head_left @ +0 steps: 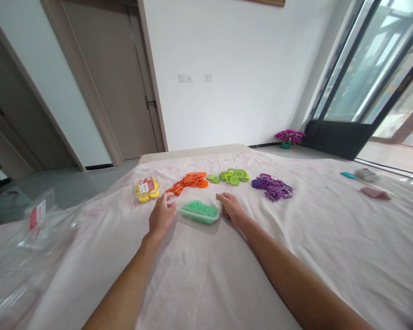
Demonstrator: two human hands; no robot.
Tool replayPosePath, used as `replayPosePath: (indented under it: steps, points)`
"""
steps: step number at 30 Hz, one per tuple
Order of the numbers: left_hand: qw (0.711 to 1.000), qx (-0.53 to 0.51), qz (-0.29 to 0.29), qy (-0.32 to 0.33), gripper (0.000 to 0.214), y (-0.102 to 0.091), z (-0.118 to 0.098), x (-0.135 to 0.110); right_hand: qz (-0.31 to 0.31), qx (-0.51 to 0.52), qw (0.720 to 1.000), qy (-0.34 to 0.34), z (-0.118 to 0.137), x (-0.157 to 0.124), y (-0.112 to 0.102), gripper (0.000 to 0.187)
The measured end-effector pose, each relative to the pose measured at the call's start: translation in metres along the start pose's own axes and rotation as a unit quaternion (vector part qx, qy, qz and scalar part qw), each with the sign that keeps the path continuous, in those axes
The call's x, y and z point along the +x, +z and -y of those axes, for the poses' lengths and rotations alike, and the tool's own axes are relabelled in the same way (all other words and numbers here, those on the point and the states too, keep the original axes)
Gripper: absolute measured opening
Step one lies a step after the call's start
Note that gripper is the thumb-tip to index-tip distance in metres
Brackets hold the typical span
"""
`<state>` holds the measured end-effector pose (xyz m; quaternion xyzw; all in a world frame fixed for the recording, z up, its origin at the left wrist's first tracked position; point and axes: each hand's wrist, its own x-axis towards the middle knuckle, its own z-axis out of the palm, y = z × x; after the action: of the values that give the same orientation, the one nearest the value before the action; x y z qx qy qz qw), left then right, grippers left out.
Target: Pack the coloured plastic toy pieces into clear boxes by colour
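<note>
A clear plastic box holds a heap of green pieces and sits on the cloth in front of me. At its left side my left hand is closed, fingertips at the box's upper edge. My right hand is curled closed at the opposite side, thumb and forefinger pinched by the upper right edge. A transparent flap, seemingly the lid, rises behind the green pieces; its outline is faint. Just beyond lie orange gear-shaped pieces and lime-green gear-shaped pieces.
A clear box with yellow pieces stands left, and purple gear-shaped pieces lie right. Empty clear packaging is at the far left. A white packet, a turquoise item and a pink cloth lie far right.
</note>
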<state>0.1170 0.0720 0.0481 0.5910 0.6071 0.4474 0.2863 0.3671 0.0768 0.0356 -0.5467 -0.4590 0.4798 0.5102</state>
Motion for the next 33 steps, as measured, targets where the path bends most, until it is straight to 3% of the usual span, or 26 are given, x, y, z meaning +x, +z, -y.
replayPosePath:
  steps: [3, 5, 8, 14, 20, 24, 27, 33]
  points:
    - [0.978, 0.111, 0.054, 0.166, 0.047, 0.004, -0.010, 0.011, -0.001, -0.015, 1.000, -0.018, -0.002, -0.002, 0.002, 0.027]
    - [0.953, 0.183, 0.114, 0.212, 0.050, 0.010, -0.013, 0.018, -0.001, -0.029, 0.999, -0.029, -0.002, -0.002, 0.001, 0.029]
    - [0.946, 0.213, 0.153, 0.192, 0.051, 0.015, -0.011, 0.025, 0.004, -0.044, 0.998, -0.044, -0.003, -0.001, 0.000, 0.034]
    - [0.956, 0.181, 0.172, 0.157, 0.048, 0.013, -0.005, 0.027, 0.002, -0.055, 0.997, -0.053, -0.007, 0.000, 0.000, 0.042]
    - [0.968, 0.074, 0.196, 0.137, 0.048, 0.006, -0.006, 0.028, 0.010, -0.042, 0.996, -0.084, -0.010, -0.005, -0.002, 0.056]
    - [0.984, -0.003, 0.150, 0.094, 0.047, 0.004, -0.005, 0.039, 0.010, -0.034, 0.996, -0.077, -0.011, -0.006, -0.003, 0.059]
    - [0.989, -0.055, 0.130, 0.052, 0.044, 0.010, -0.007, 0.050, 0.016, -0.028, 0.997, -0.077, -0.012, -0.005, -0.004, 0.056]
    - [0.972, -0.158, 0.171, -0.045, 0.041, 0.029, -0.009, 0.063, 0.064, 0.029, 0.997, -0.028, -0.014, 0.000, -0.010, 0.055]
